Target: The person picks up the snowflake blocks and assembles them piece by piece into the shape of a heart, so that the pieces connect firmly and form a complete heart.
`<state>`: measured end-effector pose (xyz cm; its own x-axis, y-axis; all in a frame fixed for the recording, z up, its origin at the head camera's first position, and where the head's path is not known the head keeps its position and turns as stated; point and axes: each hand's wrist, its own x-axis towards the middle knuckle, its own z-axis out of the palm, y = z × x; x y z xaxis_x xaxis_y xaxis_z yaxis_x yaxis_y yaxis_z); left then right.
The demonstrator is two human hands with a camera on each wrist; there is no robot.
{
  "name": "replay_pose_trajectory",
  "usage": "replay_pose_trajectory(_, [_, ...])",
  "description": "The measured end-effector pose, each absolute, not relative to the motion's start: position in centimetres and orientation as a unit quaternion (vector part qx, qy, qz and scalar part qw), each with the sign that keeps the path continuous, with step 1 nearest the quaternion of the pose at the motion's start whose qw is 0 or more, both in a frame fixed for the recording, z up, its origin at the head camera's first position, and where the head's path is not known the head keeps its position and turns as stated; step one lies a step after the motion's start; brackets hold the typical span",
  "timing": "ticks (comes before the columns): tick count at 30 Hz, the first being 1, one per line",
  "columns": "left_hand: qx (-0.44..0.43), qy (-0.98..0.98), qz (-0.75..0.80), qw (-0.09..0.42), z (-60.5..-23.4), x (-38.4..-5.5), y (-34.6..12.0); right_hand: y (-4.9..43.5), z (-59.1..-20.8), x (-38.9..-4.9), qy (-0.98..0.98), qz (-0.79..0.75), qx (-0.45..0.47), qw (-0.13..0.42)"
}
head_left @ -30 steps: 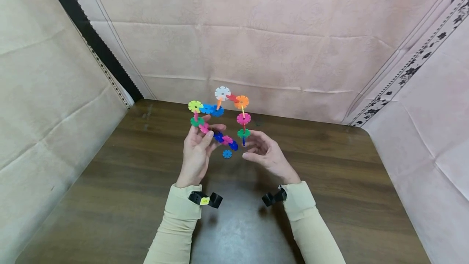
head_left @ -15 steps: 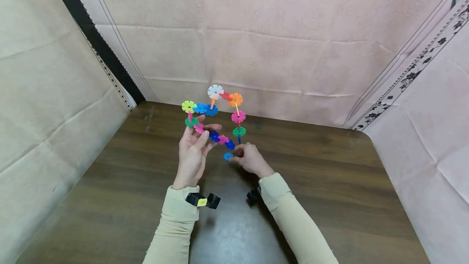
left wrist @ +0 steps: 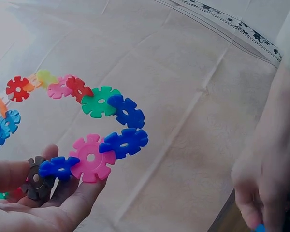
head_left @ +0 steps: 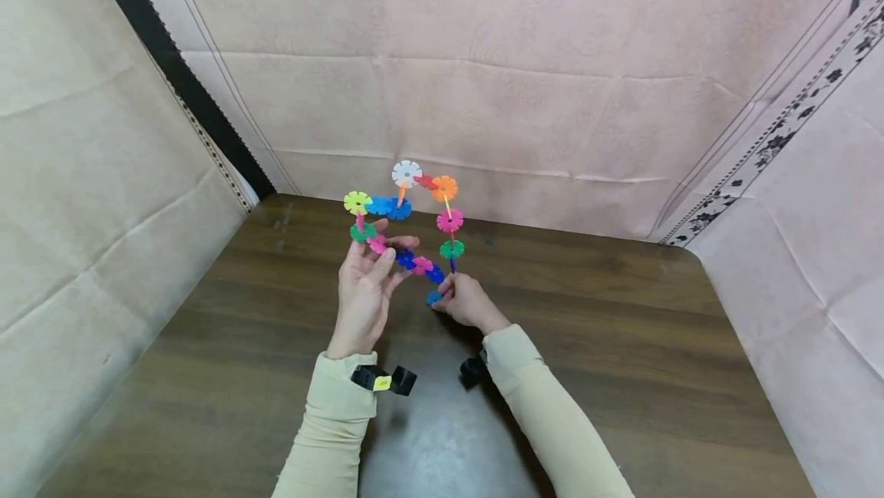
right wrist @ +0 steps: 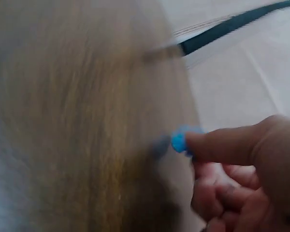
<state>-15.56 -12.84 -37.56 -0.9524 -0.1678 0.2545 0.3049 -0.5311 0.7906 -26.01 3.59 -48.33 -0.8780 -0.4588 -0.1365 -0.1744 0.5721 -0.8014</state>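
Note:
My left hand (head_left: 364, 295) holds up a looped chain of notched plastic discs (head_left: 422, 265) in many colours, gripping it between thumb and fingers on its lower left side. A dark disc (left wrist: 36, 178) lies under the thumb in the left wrist view. A pink disc (left wrist: 92, 158) rests by the fingertips. At the right of the loop, two dark blue discs, one upper (left wrist: 128, 112) and one lower (left wrist: 125, 143), come close together. My right hand (head_left: 472, 303) pinches a single light blue disc (right wrist: 179, 141) between thumb and finger, just below the chain in the head view.
A brown wooden table (head_left: 621, 344) lies under both hands. Pale cloth walls (head_left: 518, 84) stand at its back and both sides. Each wrist wears a small black camera, such as the left one (head_left: 384, 380).
My right hand has moved down and left from beside the chain and now pinches the light blue disc, which has tilted. The chain and left hand have shifted slightly left.

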Motion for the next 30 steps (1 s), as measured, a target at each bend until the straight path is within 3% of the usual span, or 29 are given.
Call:
replay_pose_trajectory(9, [-0.084,-0.469,-0.868,0.141,-37.5,-15.8,-12.5,7.9,-46.1,-22.1,0.756,-0.626,-0.185,0.057])
replay_pose_trajectory(25, [-0.088,-0.463,-0.872,0.128,-37.5,-16.0,-12.3,8.3,-40.2,-18.0,0.71,-0.683,-0.173,0.02])
replay_pose_trajectory(30, [-0.087,-0.464,-0.873,0.124,-37.6,-16.1,-12.1,8.2,-40.1,-17.8,0.706,-0.685,-0.178,0.01])
